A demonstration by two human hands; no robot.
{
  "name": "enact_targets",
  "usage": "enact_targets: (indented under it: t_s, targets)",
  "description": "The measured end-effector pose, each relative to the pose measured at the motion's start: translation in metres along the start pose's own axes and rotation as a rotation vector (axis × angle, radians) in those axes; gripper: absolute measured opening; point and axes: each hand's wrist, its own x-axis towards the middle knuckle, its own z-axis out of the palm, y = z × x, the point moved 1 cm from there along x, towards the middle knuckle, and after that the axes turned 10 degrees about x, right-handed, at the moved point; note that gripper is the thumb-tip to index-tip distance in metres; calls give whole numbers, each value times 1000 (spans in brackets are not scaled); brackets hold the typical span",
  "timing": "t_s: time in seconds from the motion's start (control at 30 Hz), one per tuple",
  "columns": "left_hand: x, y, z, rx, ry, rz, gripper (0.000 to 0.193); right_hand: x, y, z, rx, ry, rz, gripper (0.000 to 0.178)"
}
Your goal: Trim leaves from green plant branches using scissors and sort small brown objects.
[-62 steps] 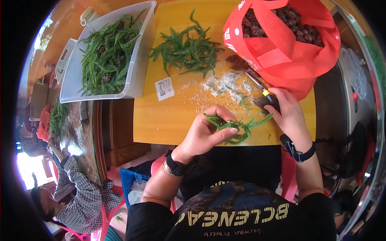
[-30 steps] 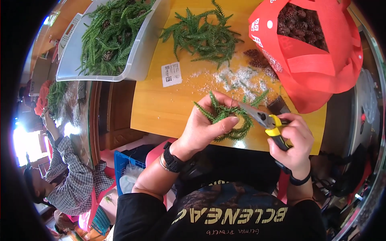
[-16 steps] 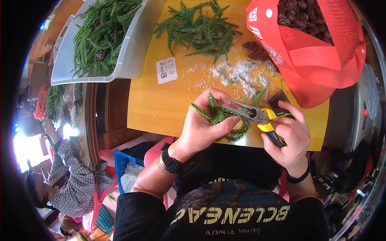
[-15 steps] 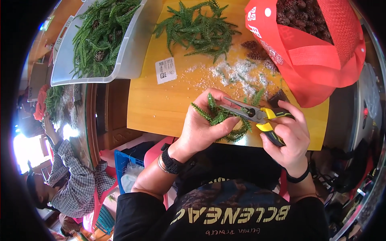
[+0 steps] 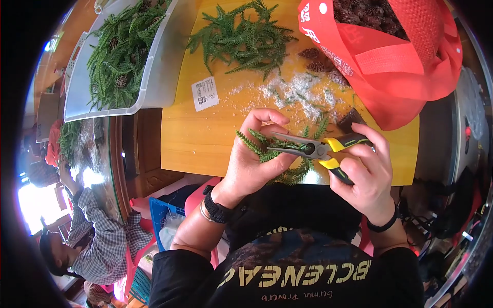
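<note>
My left hand [image 5: 251, 156] is closed on a green artificial pine sprig [image 5: 292, 174], bent round under the fingers and thumb. In my right hand [image 5: 367, 174] is a pair of needle-nose pliers [image 5: 319, 150] with yellow and black handles. Their jaws are parted and point left across the sprig, close to my left thumb. Whether they touch a stem is hard to make out. Beyond my hands, white flakes [image 5: 303, 90] and a few pine cones [image 5: 317, 60] lie on the yellow tabletop [image 5: 192, 149].
More pine sprigs [image 5: 244, 41] are heaped at the back. A clear plastic bin [image 5: 149, 84] of greenery and cones stands at left, and a red bag [image 5: 395, 66] of pine cones at right. A paper label [image 5: 205, 94] lies between. Another person [image 5: 100, 241] works far left.
The pliers have turned flatter and their jaws have moved left and down over the sprig. The view has shifted slightly, and both hands keep their hold.
</note>
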Motion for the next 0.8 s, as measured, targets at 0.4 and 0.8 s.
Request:
enact_targets:
  t_s: [0.4,0.8]
  targets:
    - [0,-1,-2,-265,-115,-175,40,2,1,-2,-3,-23,-10,28]
    - [3,7,-1,-210,-135,-202,60,2,-1,-5,-22,-95,23,28]
